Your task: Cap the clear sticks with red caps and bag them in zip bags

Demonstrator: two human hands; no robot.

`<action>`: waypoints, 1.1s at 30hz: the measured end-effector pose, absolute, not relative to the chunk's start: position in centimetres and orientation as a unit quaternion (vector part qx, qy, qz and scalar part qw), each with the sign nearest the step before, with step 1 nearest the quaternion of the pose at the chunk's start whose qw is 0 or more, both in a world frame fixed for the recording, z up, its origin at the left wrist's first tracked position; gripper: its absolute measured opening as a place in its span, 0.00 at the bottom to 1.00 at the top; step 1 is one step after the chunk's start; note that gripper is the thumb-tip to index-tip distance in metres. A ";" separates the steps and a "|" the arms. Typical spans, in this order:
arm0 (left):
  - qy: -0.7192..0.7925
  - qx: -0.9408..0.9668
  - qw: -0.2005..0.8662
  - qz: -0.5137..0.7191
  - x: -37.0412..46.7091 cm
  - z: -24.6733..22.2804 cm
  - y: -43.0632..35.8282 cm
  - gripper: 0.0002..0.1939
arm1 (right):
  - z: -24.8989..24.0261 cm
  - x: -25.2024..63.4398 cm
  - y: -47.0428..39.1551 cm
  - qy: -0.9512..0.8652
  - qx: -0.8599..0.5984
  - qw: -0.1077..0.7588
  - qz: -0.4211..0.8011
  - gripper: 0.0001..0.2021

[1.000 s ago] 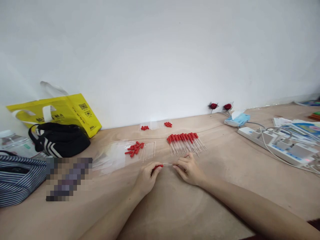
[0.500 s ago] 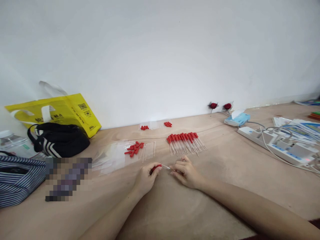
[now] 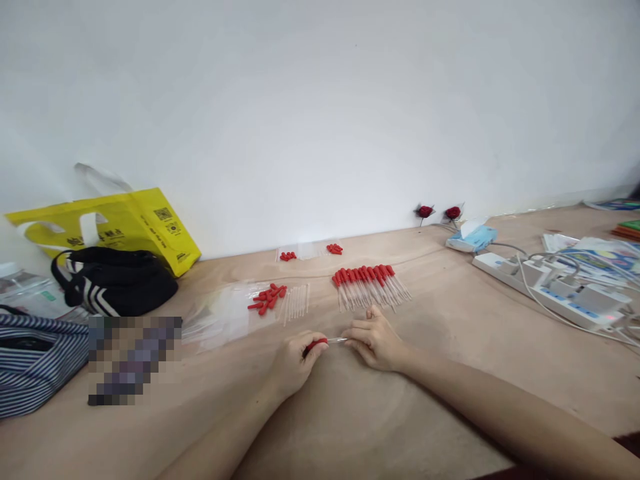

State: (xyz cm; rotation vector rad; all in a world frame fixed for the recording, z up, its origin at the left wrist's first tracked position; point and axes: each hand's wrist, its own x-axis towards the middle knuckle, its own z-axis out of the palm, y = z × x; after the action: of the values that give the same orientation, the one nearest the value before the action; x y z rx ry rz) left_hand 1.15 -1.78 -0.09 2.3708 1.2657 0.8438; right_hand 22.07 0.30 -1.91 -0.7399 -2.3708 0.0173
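My left hand [image 3: 295, 359] is closed around a red rubber bulb [image 3: 317, 345], its narrow end pointing right. A thin clear dropper tube [image 3: 337, 340] runs from the bulb's end to my right hand [image 3: 373, 341], whose thumb and fingers pinch its other end. How deep the tube sits in the bulb I cannot tell. Beyond my right hand lies a row of droppers with red bulbs [image 3: 365, 277], tubes toward me. Further left, loose red bulbs [image 3: 269, 298] lie in a pile beside several bare clear tubes [image 3: 298, 303].
Clear plastic bags [image 3: 220, 313] lie left of the loose bulbs. Small bulb piles [image 3: 288, 256] sit near the wall. At left are a yellow bag [image 3: 145, 227], a black pouch [image 3: 125, 283] and a striped bag [image 3: 40, 367]. At right are a power strip [image 3: 550, 293] and a tissue pack [image 3: 473, 239].
The bulb and tube have turned from slanting down rightward to nearly level. My left hand has shifted slightly down and right; both hands keep their grip.
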 end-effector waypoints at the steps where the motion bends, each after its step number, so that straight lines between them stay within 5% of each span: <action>1: 0.441 0.834 0.155 0.293 1.2 -0.1 -1.8 0.11 | -1.9 22.0 0.2 -0.902 -0.283 0.326 0.003 0.10; 13: 0.403 0.867 0.136 0.260 1.4 -0.3 -2.0 0.11 | -2.0 21.5 0.2 -0.913 -0.274 0.296 -0.063 0.11; 31: 0.390 0.872 0.122 0.270 0.5 0.4 -0.9 0.08 | -0.1 21.2 0.0 -0.918 -0.325 0.227 0.012 0.10; 33: 0.401 0.867 0.104 0.277 -0.2 0.5 -0.7 0.14 | -0.1 21.6 0.4 -0.905 -0.359 0.227 0.013 0.10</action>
State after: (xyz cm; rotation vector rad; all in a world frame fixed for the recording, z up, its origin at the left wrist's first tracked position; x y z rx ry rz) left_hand -0.22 -0.74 0.54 2.5572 1.1827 0.8172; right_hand 21.58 0.42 -0.09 -0.9894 -2.4933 0.0348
